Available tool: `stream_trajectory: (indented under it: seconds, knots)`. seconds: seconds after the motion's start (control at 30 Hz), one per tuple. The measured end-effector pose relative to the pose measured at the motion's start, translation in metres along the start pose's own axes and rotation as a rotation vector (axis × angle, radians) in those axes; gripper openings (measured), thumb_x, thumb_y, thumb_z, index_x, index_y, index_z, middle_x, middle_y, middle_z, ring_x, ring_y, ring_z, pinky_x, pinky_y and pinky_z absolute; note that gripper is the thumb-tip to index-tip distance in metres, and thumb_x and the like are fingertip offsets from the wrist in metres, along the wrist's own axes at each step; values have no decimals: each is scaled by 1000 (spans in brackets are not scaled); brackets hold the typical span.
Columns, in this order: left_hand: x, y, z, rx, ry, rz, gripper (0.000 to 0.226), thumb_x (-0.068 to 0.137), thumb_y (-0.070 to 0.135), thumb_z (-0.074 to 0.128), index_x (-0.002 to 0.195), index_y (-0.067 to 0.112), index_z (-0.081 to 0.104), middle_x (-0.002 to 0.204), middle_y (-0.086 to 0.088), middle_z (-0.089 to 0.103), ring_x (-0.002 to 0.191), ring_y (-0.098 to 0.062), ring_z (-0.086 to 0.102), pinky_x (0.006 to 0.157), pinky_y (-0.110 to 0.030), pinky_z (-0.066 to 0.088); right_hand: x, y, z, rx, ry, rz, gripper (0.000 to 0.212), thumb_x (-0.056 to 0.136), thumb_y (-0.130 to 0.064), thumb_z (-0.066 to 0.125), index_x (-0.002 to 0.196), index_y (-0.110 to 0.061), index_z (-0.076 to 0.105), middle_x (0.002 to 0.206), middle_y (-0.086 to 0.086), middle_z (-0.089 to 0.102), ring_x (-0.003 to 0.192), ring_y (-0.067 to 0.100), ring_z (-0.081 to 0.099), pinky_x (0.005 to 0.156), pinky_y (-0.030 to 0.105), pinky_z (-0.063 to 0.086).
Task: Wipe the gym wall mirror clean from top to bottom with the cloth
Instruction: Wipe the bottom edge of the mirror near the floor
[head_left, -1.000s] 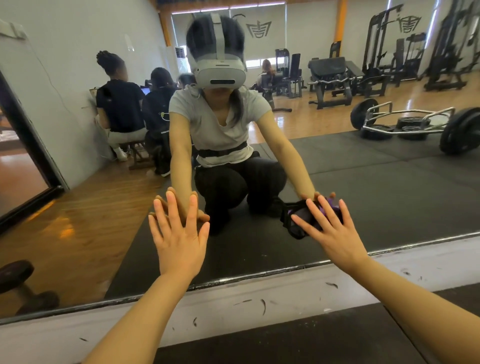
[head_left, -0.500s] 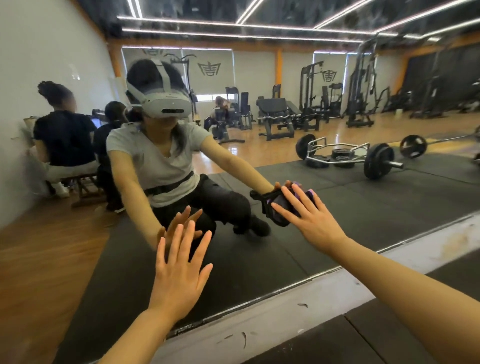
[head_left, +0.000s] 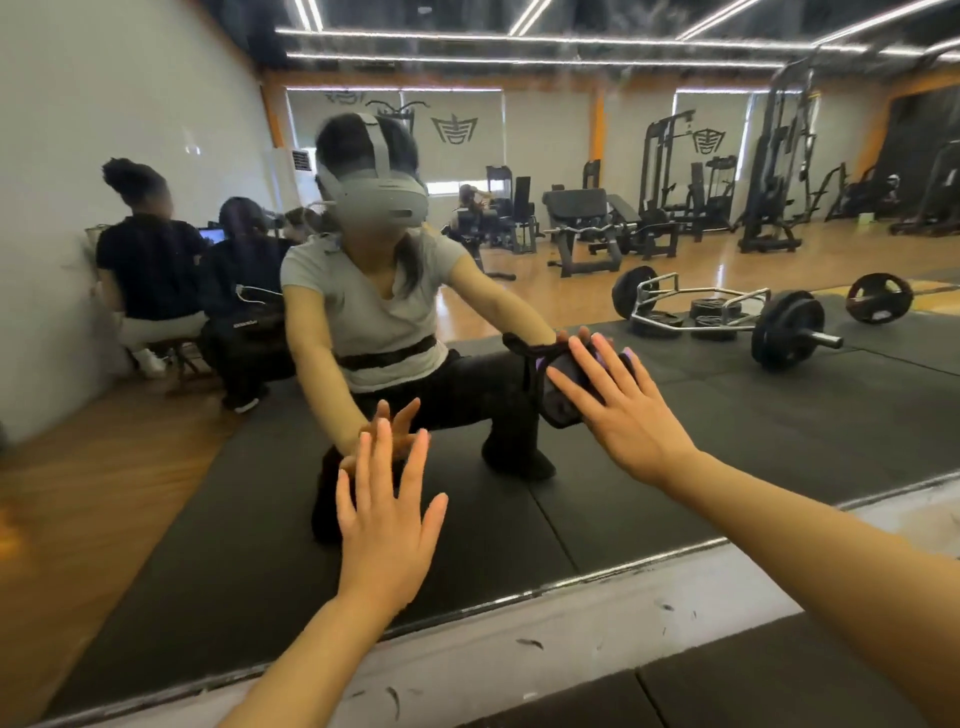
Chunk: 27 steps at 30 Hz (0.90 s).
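I had my right hand (head_left: 631, 415) flat on the cloth (head_left: 569, 387), fingers straight and spread, pressing it against the mirror (head_left: 675, 493) low down, near the bottom edge. The dark cloth bunched out toward ten o'clock from my fingertips, its long axis roughly upright. My left hand (head_left: 387, 525) lay at eight o'clock from it, released, fingers straight, apparently on the glass. One cloth, one mirror, two hands. The right hand would carry the next stroke, I judged.
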<state>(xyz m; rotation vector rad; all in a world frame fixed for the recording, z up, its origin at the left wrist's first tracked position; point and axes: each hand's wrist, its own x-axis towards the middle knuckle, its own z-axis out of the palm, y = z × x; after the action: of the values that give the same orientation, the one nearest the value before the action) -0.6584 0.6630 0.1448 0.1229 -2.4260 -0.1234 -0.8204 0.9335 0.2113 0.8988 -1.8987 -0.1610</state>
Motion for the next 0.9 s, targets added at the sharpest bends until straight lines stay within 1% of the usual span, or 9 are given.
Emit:
stream_trajectory:
  seconds: [0.1, 0.2, 0.27, 0.33, 0.4, 0.6, 0.7, 0.8, 0.9]
  knots:
    - [13, 31, 7, -63, 8, -224, 71, 96, 51, 30, 157, 36, -3, 165, -5, -18, 150, -24, -18, 119, -56, 10, -3, 36, 12, 33, 34, -99, 78, 89, -12, 56, 158, -22, 19, 164, 13, 9, 150, 40, 10, 119, 51, 8]
    - [20, 49, 11, 11, 27, -326, 69, 99, 45, 40, 159, 34, 7, 166, -9, -13, 150, -27, -17, 119, -58, 14, -4, 53, 27, 56, 110, -170, 65, 99, -32, 44, 157, -22, 20, 164, 13, 13, 149, 40, 15, 118, 52, 15]
    - [23, 54, 12, 59, 19, -370, 70, 100, 41, 47, 159, 33, 10, 166, -10, -14, 151, -28, -15, 119, -57, 17, -4, 55, 36, 87, 174, -192, 62, 99, -38, 38, 157, -20, 23, 164, 12, 15, 149, 38, 18, 116, 52, 20]
    - [22, 58, 9, 90, 9, -384, 76, 100, 35, 53, 158, 35, 4, 165, -8, -16, 152, -30, -13, 118, -57, 23, -4, 58, 43, 97, 215, -216, 64, 98, -41, 38, 157, -19, 23, 164, 11, 13, 150, 36, 18, 118, 51, 17]
    - [21, 59, 3, 144, -3, -383, 86, 98, 27, 59, 153, 38, -7, 164, -6, -19, 153, -30, -11, 118, -57, 24, -5, 62, 48, 97, 233, -234, 66, 98, -43, 38, 157, -18, 22, 164, 12, 13, 151, 35, 15, 119, 50, 15]
    - [24, 73, -12, 320, -186, -542, 101, 98, 8, 52, 141, 51, -28, 160, 2, -35, 152, -26, -15, 121, -56, 12, -2, 65, 56, 119, 259, -287, 63, 100, -40, 32, 157, -14, 30, 165, 13, 10, 152, 36, 10, 122, 52, 1]
    - [30, 81, -16, 383, -264, -600, 101, 98, 3, 49, 146, 50, -27, 158, 2, -38, 152, -30, -16, 120, -59, 9, -3, 67, 60, 126, 260, -296, 62, 101, -39, 29, 158, -14, 27, 166, 12, 6, 153, 36, 7, 122, 53, 1]
    - [32, 84, -17, 405, -266, -623, 98, 99, 5, 48, 149, 48, -25, 159, 1, -36, 151, -34, -17, 121, -60, 9, -3, 68, 60, 159, 263, -311, 61, 101, -37, 30, 158, -14, 25, 165, 14, 8, 153, 35, 7, 122, 54, 5]
    - [27, 79, -17, 427, -196, -548, 91, 103, 22, 49, 143, 46, -29, 163, -2, -29, 151, -35, -17, 121, -59, 9, -3, 70, 62, 151, 285, -318, 63, 100, -35, 32, 158, -14, 22, 166, 14, 9, 154, 35, 3, 122, 54, 5]
